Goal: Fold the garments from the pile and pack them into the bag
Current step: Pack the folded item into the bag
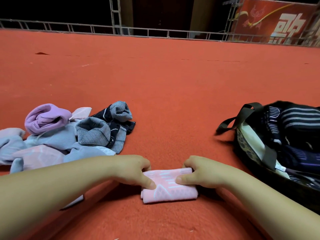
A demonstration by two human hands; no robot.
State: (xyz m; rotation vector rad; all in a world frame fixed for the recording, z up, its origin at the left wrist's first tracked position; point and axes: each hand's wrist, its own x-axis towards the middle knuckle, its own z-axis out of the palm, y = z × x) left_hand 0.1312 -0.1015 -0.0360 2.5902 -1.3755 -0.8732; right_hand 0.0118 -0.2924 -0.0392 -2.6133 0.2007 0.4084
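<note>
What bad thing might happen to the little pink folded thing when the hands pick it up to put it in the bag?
1. The left hand and right hand pinch only the far edge of the pink folded garment, so its loose layers might flop open when lifted.
2. The bag already holds dark striped clothes and its mouth sags, so the garment might catch on the rim or slide out.
</note>
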